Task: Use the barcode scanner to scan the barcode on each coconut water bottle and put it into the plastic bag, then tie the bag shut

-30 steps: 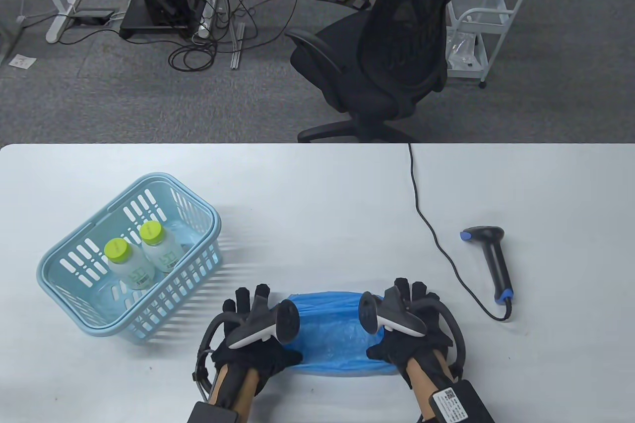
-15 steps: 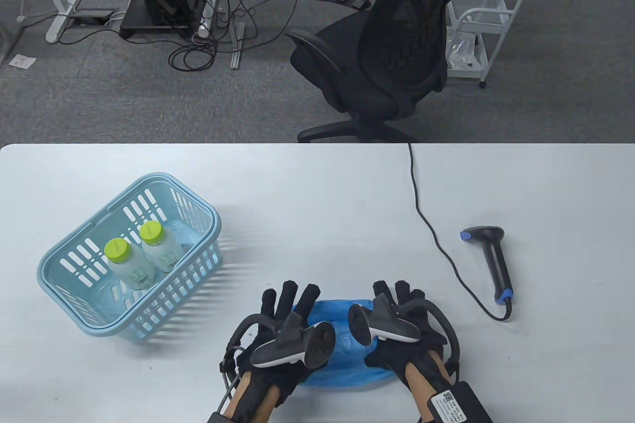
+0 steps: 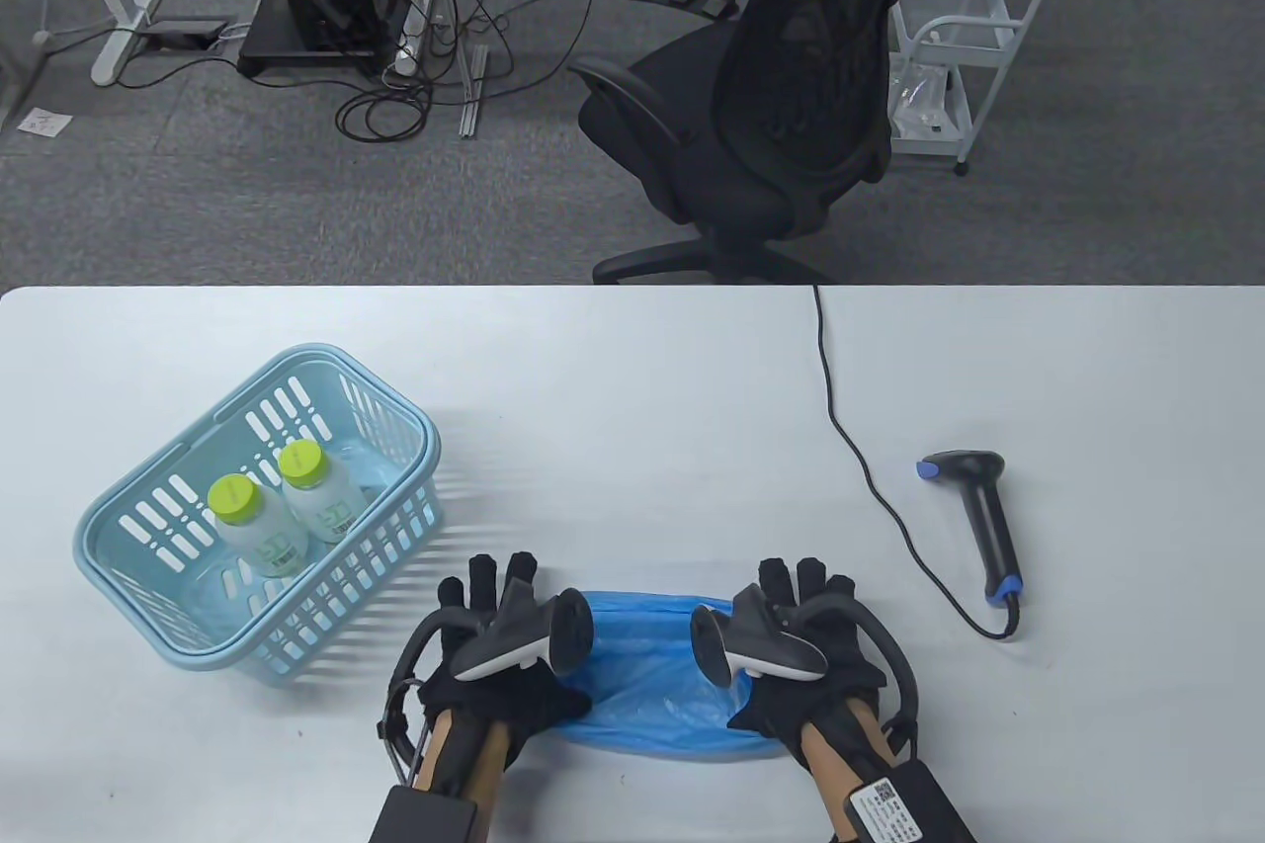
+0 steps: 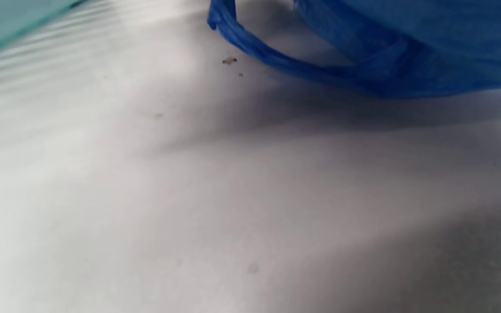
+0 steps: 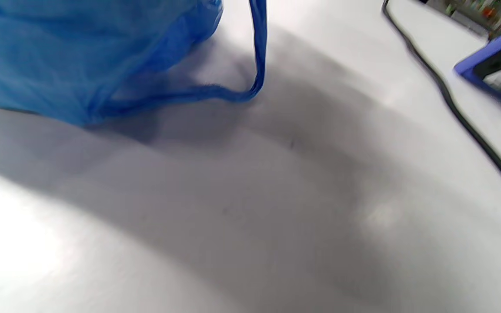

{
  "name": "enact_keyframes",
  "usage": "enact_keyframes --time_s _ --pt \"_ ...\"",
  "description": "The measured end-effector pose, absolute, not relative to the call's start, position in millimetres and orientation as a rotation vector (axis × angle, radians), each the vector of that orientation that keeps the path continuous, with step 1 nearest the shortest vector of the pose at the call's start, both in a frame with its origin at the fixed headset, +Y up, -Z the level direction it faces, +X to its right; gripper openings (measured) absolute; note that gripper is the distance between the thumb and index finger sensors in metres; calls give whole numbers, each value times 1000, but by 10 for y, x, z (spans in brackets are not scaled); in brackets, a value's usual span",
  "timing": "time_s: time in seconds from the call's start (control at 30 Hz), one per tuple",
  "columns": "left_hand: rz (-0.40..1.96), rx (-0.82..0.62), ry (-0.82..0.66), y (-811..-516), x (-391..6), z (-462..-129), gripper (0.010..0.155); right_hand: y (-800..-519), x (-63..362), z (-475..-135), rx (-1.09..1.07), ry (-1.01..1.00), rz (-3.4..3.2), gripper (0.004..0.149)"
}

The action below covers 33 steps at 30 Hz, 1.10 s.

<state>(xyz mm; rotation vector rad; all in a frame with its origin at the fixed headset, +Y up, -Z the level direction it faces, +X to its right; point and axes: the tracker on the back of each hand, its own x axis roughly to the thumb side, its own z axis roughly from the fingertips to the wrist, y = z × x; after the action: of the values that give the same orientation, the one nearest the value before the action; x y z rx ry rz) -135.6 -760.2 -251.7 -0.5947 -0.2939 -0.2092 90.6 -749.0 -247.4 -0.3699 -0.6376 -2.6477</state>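
A blue plastic bag lies flat near the table's front edge, between my hands. My left hand rests on its left end and my right hand on its right end, fingers pointing away from me and looking straight. The wrist views show the bag with a loose handle loop at each end, and no fingers. Two coconut water bottles with lime-green caps stand in the light blue basket at the left. The barcode scanner lies on the table at the right, untouched.
The scanner's black cable runs from its handle across the table to the far edge. An office chair stands beyond the table. The basket's near corner is close to my left hand.
Both hands slid inward over the bag, bunching it narrower, then moved apart again; the left hand is back at the left end and the bag lies spread out.
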Motion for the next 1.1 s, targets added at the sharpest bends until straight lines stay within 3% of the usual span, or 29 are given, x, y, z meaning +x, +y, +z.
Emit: enact_keyframes --time_s 0.13,0.23,0.37,0.53,0.63,0.87,1.03,1.1 --pt "-272 -549 -338 -7575 -1261 -2468 90 -7170 967 -2381 -433 -359 -2832 63" --pt "-289 -532 -355 -7570 -1166 -2460 87 -7097 822 -2313 -567 -224 -2867 58" --pt "-301 -543 -353 -7577 -1123 -2442 91 -7389 645 -2430 -501 -444 -2699 64" --pt "-235 -611 -303 -7617 -1308 -2480 97 -7507 948 -2543 -243 -753 -2612 99" --pt "-129 -657 -293 -7649 -1361 -2503 90 -7499 1143 -2572 -200 -826 -2724 92" --pt "-174 -664 -288 -7672 -1398 -2496 95 -7453 1026 -2514 -340 -669 -2681 87" --pt "-150 -639 -292 -7660 -1419 -2488 92 -7495 1038 -2566 -290 -719 -2702 90" --pt "-155 -579 -334 -7599 -1397 -2455 85 -7495 1025 -2567 -300 -669 -2703 89"
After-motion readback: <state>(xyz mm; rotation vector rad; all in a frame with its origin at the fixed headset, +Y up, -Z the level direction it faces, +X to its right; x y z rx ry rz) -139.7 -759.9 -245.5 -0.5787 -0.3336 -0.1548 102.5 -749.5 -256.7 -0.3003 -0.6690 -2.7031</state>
